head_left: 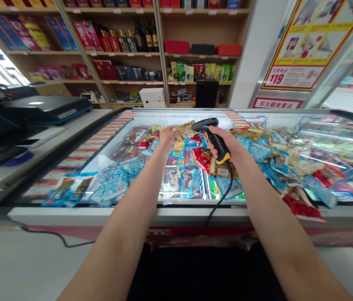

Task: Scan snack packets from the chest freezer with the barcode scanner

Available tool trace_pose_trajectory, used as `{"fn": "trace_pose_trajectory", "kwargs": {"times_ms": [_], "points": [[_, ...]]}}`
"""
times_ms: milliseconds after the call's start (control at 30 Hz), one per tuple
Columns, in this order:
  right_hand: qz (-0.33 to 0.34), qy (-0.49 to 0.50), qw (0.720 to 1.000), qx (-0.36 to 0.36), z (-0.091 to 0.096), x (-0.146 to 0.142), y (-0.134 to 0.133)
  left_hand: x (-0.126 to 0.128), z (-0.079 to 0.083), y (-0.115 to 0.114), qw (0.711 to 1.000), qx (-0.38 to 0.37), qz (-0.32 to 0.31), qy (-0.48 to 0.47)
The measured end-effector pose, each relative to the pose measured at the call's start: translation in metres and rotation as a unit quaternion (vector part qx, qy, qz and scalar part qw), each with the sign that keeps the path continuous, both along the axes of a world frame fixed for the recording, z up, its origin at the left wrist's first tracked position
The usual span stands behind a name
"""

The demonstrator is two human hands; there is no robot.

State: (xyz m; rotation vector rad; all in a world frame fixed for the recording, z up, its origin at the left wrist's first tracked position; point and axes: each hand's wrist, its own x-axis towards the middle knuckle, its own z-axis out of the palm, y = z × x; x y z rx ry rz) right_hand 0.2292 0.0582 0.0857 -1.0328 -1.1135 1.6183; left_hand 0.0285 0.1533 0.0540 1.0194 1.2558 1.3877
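My right hand is wrapped round the grip of a black and yellow barcode scanner, whose head points left. A black cable runs down from its handle. Just left of the scanner head, my left hand pinches a gold snack packet by its left end. Below the hands, red packets and a gold packet with a printed barcode lie on the glass top of a chest freezer.
Blue packets are scattered at the left, and a mixed pile of blue, gold and red packets spreads to the right. Dark checkout equipment stands on the left counter. Shelves with boxes and bottles rise behind.
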Motion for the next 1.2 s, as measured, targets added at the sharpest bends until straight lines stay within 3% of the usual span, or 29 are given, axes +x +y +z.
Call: {"fn": "trace_pose_trajectory", "kwargs": {"times_ms": [1200], "points": [[0.031, -0.046, 0.998, 0.012, -0.0025, 0.0014, -0.0005, -0.0019, -0.0012, 0.0016, 1.0, 0.002, -0.012, 0.002]]}}
